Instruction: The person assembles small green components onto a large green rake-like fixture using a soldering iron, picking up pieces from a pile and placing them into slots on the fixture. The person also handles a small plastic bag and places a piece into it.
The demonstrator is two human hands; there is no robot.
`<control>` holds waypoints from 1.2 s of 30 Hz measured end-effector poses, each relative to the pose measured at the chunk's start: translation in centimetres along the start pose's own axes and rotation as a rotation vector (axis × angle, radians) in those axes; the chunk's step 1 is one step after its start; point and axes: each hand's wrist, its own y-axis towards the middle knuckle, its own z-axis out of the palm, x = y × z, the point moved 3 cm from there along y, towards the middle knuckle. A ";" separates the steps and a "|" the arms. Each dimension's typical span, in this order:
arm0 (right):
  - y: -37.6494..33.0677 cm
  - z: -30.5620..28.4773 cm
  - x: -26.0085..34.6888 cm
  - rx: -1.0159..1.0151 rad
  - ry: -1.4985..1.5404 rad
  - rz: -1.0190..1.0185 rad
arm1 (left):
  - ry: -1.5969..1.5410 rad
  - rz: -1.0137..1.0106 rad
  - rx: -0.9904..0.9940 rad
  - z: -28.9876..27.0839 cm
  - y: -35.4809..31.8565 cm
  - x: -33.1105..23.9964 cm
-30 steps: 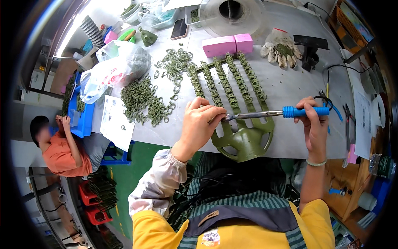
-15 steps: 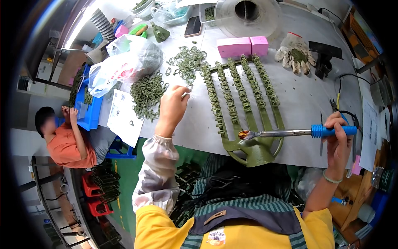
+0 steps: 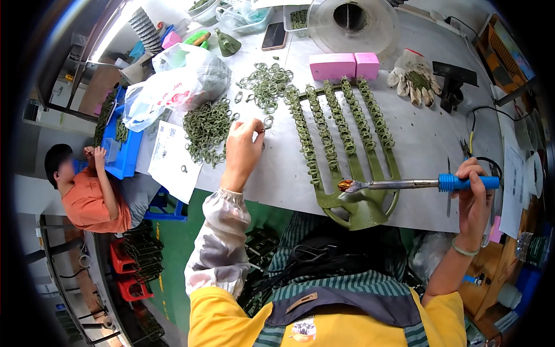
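two pink blocks (image 3: 341, 65), one soldering iron (image 3: 416, 184), one four-pronged green rack (image 3: 347, 139), one glove (image 3: 413, 75)

The person wears a bright yellow top under a dark apron-like bib with green and grey horizontal stripes; a small tan tab sits near the chest and a round printed patch lower down. Over the left forearm lies a loose, pale grey oversleeve (image 3: 219, 243), shiny and crumpled, gathered by an elastic cuff at the wrist. The left hand (image 3: 243, 151) is bare. The right arm is uncovered from the short yellow sleeve down, with a thin light bangle (image 3: 462, 250) around the wrist; the right hand (image 3: 474, 194) is bare too.
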 end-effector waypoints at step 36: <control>0.5 0.0 -0.2 0.010 0.027 -0.004 | -0.999 -0.570 0.289 -2.7 -5.7 -3.9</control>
